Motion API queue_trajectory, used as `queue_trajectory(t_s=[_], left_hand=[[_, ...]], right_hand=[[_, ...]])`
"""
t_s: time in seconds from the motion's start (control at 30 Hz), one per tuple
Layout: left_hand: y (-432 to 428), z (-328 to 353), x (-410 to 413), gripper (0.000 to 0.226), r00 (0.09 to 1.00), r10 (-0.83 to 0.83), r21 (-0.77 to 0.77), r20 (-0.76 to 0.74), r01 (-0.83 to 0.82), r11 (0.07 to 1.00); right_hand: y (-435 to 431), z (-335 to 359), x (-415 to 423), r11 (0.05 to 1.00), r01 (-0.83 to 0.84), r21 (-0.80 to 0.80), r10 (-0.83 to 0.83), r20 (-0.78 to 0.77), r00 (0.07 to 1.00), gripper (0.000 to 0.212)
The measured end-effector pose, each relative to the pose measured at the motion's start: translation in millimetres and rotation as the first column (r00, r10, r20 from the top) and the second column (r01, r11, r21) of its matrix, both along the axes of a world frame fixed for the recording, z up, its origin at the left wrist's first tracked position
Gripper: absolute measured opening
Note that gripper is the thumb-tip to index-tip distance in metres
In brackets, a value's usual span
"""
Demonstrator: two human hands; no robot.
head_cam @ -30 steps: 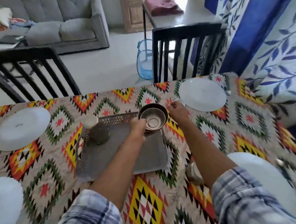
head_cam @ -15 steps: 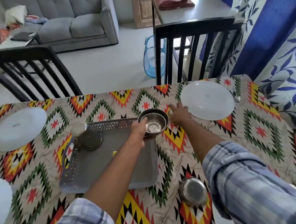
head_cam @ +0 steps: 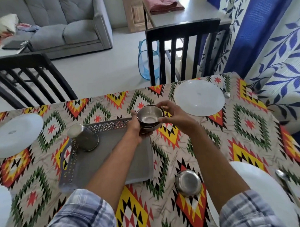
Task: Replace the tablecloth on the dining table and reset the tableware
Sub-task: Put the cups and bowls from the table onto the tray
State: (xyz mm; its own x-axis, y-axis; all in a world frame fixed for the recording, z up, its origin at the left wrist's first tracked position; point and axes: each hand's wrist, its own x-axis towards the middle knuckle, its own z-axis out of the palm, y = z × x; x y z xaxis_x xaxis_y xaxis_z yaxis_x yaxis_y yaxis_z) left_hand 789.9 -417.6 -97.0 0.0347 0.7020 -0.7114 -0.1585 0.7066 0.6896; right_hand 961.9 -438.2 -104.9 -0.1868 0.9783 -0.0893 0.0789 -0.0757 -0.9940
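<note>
A patterned tablecloth covers the dining table. My left hand holds a nested stack of steel bowls from below, tilted, above the far right corner of a grey tray. My right hand pinches the top bowl's rim with thumb and fingers. One steel bowl sits alone on the cloth near me, beside a white plate. White plates lie at the far right and at the left. A steel tumbler stands upside down on the tray.
Spoons lie beside the far right plate and the near right plate. Black chairs stand at the far edge and far left. Part of another white plate shows at the near left. Blue curtains hang at right.
My right hand came back from beside the far right plate to the bowl stack and gripped the top bowl's rim. My left hand lifted and tilted the stack slightly.
</note>
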Motion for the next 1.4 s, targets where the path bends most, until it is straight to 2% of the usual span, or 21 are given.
queue_trajectory(t_s=[0.1,0.17,0.23,0.3,0.37,0.4,0.47,0.53,0.6,0.63,0.7,0.77,0.83,0.87,0.93,0.97,1.0,1.03,1.17,1.3,1.4], left_hand=[[-11.5,-0.8,-1.6,0.091,0.997,-0.069,0.014,0.025,0.069,0.998],[-26.5,0.8,-2.6,0.086,0.994,-0.104,0.018,0.041,0.103,0.994],[-33.1,0.7,-1.8,0.071,0.992,-0.125,0.049,0.008,0.125,0.991],[-44.6,-0.1,-1.0,0.045,0.993,-0.102,0.083,-0.054,0.107,0.991],[-54.7,-1.6,-1.3,0.029,0.995,-0.050,0.090,-0.085,0.058,0.994],[-61.3,-3.2,-2.6,0.028,0.995,-0.041,0.086,-0.087,0.048,0.995],[-70.9,-6.3,-7.5,0.030,0.996,-0.040,0.080,-0.077,0.046,0.996],[-80.2,-9.5,-13.9,0.028,0.996,-0.050,0.077,-0.072,0.056,0.995],[-89.3,-11.8,-20.7,0.024,0.995,-0.066,0.075,-0.072,0.071,0.995],[-94.1,-12.1,-24.0,0.024,0.995,-0.070,0.070,-0.072,0.076,0.995],[-104.5,-13.0,-32.6,0.023,0.995,-0.080,0.051,-0.065,0.083,0.995],[-115.9,-10.7,-42.9,0.022,0.995,-0.082,0.024,-0.052,0.083,0.996],[-125.1,-10.5,-56.3,0.017,0.996,-0.071,0.013,-0.049,0.072,0.997],[-128.6,-11.0,-63.6,0.018,0.997,-0.061,0.019,-0.048,0.062,0.998],[-133.7,-11.6,-81.6,0.034,0.997,-0.046,0.031,-0.062,0.048,0.998],[-135.4,-10.5,-89.4,0.046,0.996,-0.053,0.030,-0.075,0.056,0.998],[-136.3,-10.7,-95.9,0.057,0.995,-0.063,0.022,-0.074,0.064,0.998],[-136.8,-10.6,-102.9,0.064,0.996,-0.071,0.012,-0.058,0.072,0.997],[-138.5,2.8,-134.5,0.076,0.999,-0.018,0.012,0.048,0.018,1.000],[-134.6,7.9,-173.6,0.092,0.996,0.059,0.036,0.073,-0.062,0.997],[-118.1,-22.1,-204.8,0.130,0.997,0.075,0.036,0.015,-0.075,0.997]], right_hand=[[-17.1,1.5,-7.1,0.999,0.050,0.005,-0.050,-0.004,0.999,0.042],[-32.3,2.8,-11.4,0.995,0.093,0.035,-0.095,0.052,0.994,0.043],[-39.5,6.7,-15.4,0.994,0.093,0.056,-0.098,0.081,0.992,0.040],[-54.2,12.8,-17.9,0.994,0.107,0.030,-0.107,0.013,0.994,0.041],[-69.7,13.7,-16.9,0.970,0.238,-0.040,-0.240,-0.068,0.968,0.038],[-82.0,10.2,-15.9,0.941,0.334,-0.050,-0.335,-0.021,0.942,0.035],[-105.7,-8.3,-10.2,0.903,0.428,-0.036,-0.401,0.286,0.870,0.034],[-132.1,-34.3,-8.3,0.916,0.362,-0.171,-0.177,0.638,0.750,0.045],[-159.7,-60.4,-19.6,0.897,0.294,-0.329,0.113,0.815,0.568,0.058],[-171.3,-71.7,-28.1,0.901,0.271,-0.340,0.187,0.866,0.464,0.060],[-188.3,-85.3,-44.4,0.935,0.264,-0.237,0.146,0.936,0.321,0.051],[-193.9,-81.8,-51.6,0.940,0.308,-0.148,0.028,0.932,0.360,0.048],[-191.7,-68.6,-54.0,0.907,0.416,-0.069,-0.188,0.817,0.545,0.058],[-188.5,-55.3,-56.7,0.875,0.483,-0.017,-0.345,0.678,0.649,0.061],[-182.9,-19.8,-71.0,0.816,0.574,0.071,-0.572,0.247,0.782,0.060],[-181.0,-3.0,-81.1,0.805,0.586,0.090,-0.592,0.050,0.805,0.056],[-178.7,11.3,-91.8,0.806,0.580,0.119,-0.577,-0.062,0.814,0.054],[-176.0,22.3,-104.6,0.815,0.558,0.157,-0.552,-0.083,0.830,0.052],[-164.4,23.2,-156.7,0.899,0.362,0.248,-0.400,0.127,0.908,0.050],[-152.5,2.5,-187.3,0.909,0.136,0.393,-0.319,0.448,0.835,0.032],[-147.8,7.5,-211.3,0.890,-0.017,0.455,-0.271,0.561,0.782,0.051]])
